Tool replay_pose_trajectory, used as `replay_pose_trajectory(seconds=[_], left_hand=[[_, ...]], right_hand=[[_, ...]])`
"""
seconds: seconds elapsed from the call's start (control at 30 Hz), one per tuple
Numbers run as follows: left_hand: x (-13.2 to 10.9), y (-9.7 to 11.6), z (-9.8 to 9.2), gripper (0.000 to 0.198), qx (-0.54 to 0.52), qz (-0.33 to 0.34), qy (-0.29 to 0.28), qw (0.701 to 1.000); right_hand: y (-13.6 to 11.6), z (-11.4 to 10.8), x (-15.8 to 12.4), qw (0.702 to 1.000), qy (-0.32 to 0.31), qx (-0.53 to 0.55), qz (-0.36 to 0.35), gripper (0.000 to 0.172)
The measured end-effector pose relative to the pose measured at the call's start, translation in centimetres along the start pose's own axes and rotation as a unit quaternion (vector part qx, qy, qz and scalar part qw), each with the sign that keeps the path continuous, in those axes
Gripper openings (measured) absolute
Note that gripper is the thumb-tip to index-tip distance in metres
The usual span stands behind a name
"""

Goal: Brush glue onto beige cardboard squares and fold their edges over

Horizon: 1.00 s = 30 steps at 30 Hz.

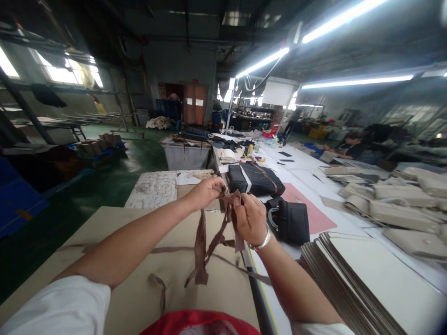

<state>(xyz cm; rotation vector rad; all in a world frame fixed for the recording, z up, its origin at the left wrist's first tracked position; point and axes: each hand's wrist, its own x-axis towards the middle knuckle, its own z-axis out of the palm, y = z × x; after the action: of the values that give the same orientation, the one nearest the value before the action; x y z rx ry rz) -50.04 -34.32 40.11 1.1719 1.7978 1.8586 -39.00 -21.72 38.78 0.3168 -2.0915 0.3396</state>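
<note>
Brown fabric strips (200, 246) hang in a bunch between my two hands, over a large beige sheet (122, 270). My left hand (208, 191) pinches the bunch at its upper left end. On the other side my right hand (252, 217), with a silver bracelet at the wrist, is closed around the strips. The ends dangle down towards the sheet. Another brown strip (165, 250) runs across the sheet, and a short curled piece (161, 288) lies nearer to me. My fingers partly hide where the strips meet.
Beyond my right hand are a black handbag (293, 221) and a black wrapped bundle (256, 179) tied with strips. A stack of pale boards (380, 279) stands at the right, with several beige bags (401, 211) behind. A person (351, 146) sits farther back.
</note>
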Motion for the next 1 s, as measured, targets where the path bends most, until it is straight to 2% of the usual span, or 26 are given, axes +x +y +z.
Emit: replay_pose_trajectory(seconds=[0.13, 0.23, 0.3, 0.37, 0.43, 0.47, 0.6, 0.67, 0.73, 0.83, 0.87, 0.9, 0.93, 1.0], left_hand=[[0.1, -0.1, 1.0, 0.016, -0.018, 0.010, 0.032, 0.999], [0.0, -0.4, 1.0, 0.024, -0.068, -0.029, 0.067, 0.995], [-0.2, -0.6, 0.6, 0.025, -0.087, -0.074, 0.084, 0.990], [-0.5, -0.9, 0.0, 0.023, -0.092, -0.106, 0.086, 0.986], [-0.9, -1.1, -0.4, 0.021, -0.103, -0.114, 0.080, 0.985], [-1.0, -1.2, -0.5, 0.022, -0.112, -0.114, 0.075, 0.984], [-1.3, -1.2, -0.7, 0.024, -0.164, -0.125, 0.062, 0.977], [-1.4, -1.0, -0.9, 0.026, -0.184, -0.128, 0.056, 0.973], [-1.5, -0.8, -1.4, 0.026, -0.201, -0.129, 0.045, 0.970], [-1.7, -0.7, -2.4, 0.026, -0.229, -0.127, 0.026, 0.965], [-1.8, -0.8, -2.7, 0.026, -0.237, -0.127, 0.021, 0.963], [-1.9, -0.8, -2.9, 0.026, -0.243, -0.126, 0.016, 0.962], [-2.0, -0.8, -3.0, 0.026, -0.248, -0.126, 0.011, 0.960], [-2.1, -1.0, -3.0, 0.026, -0.255, -0.126, -0.003, 0.959]], right_hand=[[-0.3, 0.0, -1.6, 0.989, 0.039, 0.076, 0.123, 0.027], [-0.3, -0.4, -1.8, 0.968, 0.038, 0.156, 0.194, 0.032], [0.0, -0.8, -1.7, 0.966, 0.014, 0.174, 0.189, 0.026], [0.4, -0.8, -1.6, 0.976, -0.030, 0.147, 0.158, 0.022], [0.8, -0.3, -1.7, 0.984, -0.086, 0.091, 0.128, 0.038], [0.9, 0.2, -1.8, 0.985, -0.116, 0.059, 0.116, 0.040], [1.1, 2.5, -1.9, 0.976, -0.192, -0.020, 0.100, 0.019], [1.1, 3.0, -1.9, 0.974, -0.201, 0.014, 0.108, 0.022], [1.0, 2.7, -1.8, 0.963, -0.215, 0.120, 0.106, 0.023], [0.6, 1.4, -1.8, 0.901, -0.249, 0.339, 0.110, 0.024], [0.5, 1.2, -1.8, 0.881, -0.248, 0.383, 0.128, 0.024], [0.3, 1.1, -1.8, 0.873, -0.239, 0.397, 0.153, 0.022], [0.1, 1.2, -1.7, 0.879, -0.224, 0.382, 0.178, 0.022], [-0.2, 2.0, -1.5, 0.917, -0.194, 0.291, 0.194, 0.029]])
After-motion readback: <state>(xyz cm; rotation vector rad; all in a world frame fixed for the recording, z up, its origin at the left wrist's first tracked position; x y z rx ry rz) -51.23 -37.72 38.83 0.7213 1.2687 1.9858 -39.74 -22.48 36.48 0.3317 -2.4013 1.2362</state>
